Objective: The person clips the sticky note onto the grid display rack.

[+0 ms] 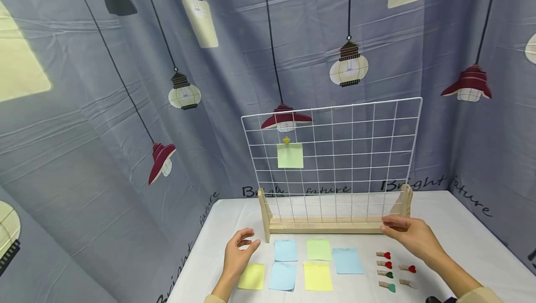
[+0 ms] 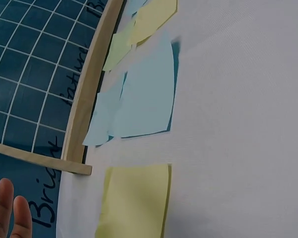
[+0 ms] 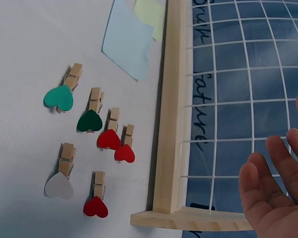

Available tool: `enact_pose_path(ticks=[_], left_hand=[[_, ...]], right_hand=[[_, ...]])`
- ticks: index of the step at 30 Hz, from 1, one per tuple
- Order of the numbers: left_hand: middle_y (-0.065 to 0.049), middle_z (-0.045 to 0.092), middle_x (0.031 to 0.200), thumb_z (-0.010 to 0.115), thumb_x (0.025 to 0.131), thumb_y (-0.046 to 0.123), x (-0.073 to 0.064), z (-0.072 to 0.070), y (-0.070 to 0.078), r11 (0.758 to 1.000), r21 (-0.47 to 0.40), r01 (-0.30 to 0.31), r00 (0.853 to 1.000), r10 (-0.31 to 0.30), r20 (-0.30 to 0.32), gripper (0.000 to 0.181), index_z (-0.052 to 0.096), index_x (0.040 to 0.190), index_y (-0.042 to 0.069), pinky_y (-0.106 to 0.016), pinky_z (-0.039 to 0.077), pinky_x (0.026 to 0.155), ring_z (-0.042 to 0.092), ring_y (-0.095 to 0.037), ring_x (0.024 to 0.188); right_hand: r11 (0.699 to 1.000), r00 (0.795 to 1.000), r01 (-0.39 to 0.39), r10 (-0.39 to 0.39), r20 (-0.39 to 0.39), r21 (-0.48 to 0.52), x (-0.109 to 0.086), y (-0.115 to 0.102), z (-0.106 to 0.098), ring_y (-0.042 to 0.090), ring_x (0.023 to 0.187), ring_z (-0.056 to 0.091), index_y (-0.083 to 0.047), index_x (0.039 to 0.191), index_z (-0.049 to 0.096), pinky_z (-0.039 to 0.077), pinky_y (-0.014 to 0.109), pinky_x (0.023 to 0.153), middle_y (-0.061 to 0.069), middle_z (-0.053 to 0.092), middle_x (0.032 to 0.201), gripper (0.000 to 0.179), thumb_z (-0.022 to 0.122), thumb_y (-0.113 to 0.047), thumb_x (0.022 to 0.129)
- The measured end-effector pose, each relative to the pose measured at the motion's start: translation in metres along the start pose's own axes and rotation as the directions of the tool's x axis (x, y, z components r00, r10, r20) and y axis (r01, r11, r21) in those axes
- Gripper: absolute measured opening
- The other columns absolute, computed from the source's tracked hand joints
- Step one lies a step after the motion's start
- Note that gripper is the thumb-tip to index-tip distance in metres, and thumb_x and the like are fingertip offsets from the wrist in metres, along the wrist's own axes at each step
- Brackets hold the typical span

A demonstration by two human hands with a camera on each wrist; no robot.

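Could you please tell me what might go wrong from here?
The right hand appears close to the wooden stand, so it might nudge the grid. The hanging green note shows one yellow clip, so it could swing or slip. Two blue notes lie very close together, so lifting one may drag the other.

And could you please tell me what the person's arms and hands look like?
The left hand and right hand are bare, with no gloves or rings showing. A pale beige left sleeve and similar right sleeve are partly visible.
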State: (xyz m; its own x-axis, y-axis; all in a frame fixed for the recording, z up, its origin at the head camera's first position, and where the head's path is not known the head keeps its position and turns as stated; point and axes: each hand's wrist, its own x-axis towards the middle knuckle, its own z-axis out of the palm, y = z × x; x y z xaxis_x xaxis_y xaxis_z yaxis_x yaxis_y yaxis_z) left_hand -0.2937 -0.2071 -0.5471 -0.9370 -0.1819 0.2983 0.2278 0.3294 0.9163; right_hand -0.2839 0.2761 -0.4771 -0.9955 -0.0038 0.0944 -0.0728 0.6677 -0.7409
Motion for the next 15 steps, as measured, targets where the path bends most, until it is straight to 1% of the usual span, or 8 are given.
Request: enact_pose_path(ticks=[3, 8, 11, 15], left_hand=[[-0.016, 0.073, 0.117, 0.086, 0.084, 0.018, -0.002, -0.002, -0.005, 1.0, 0.015, 0.012, 1.0, -0.012, -0.006, 0.035, 0.071, 0.116, 0.013, -0.024, 0.049, 0.074, 0.065, -0.019, 0.092], [-0.015, 0.074, 0.117, 0.086, 0.082, 0.021, -0.009, -0.005, -0.012, 0.998, 0.043, 0.046, 0.999, -0.046, -0.008, 0.037, 0.072, 0.115, 0.014, -0.024, 0.049, 0.074, 0.065, -0.021, 0.093], [-0.016, 0.074, 0.116, 0.087, 0.082, 0.019, -0.012, -0.007, -0.016, 0.997, 0.052, 0.052, 0.998, -0.051, -0.023, 0.036, 0.072, 0.114, 0.012, -0.025, 0.05, 0.074, 0.066, -0.024, 0.093], [-0.016, 0.074, 0.115, 0.087, 0.082, 0.016, -0.014, -0.01, -0.021, 0.995, 0.07, 0.075, 0.996, -0.072, -0.044, 0.035, 0.072, 0.114, 0.011, -0.024, 0.051, 0.076, 0.065, -0.024, 0.093]], right_hand=[[1.0, 1.0, -0.002, 0.002, -0.001, -0.003, 0.0, 0.0, -0.001, 0.046, 0.119, 0.065, 0.001, 0.135, 0.064, 0.057, 0.053, 0.089, 0.022, 0.071, 0.127, 0.064, 0.068, -0.05, 0.097], [1.0, 1.0, -0.014, 0.014, 0.003, -0.007, 0.0, -0.001, -0.002, 0.046, 0.12, 0.064, 0.001, 0.136, 0.063, 0.057, 0.054, 0.089, 0.023, 0.07, 0.128, 0.066, 0.067, -0.051, 0.097], [1.0, 1.0, -0.02, 0.02, 0.013, -0.004, 0.0, -0.001, -0.002, 0.045, 0.119, 0.065, 0.001, 0.137, 0.063, 0.056, 0.054, 0.09, 0.022, 0.071, 0.127, 0.066, 0.067, -0.052, 0.097], [1.0, 0.999, -0.027, 0.027, 0.02, 0.005, 0.0, 0.0, -0.001, 0.044, 0.118, 0.066, 0.001, 0.137, 0.062, 0.055, 0.056, 0.09, 0.021, 0.072, 0.126, 0.067, 0.068, -0.052, 0.096]])
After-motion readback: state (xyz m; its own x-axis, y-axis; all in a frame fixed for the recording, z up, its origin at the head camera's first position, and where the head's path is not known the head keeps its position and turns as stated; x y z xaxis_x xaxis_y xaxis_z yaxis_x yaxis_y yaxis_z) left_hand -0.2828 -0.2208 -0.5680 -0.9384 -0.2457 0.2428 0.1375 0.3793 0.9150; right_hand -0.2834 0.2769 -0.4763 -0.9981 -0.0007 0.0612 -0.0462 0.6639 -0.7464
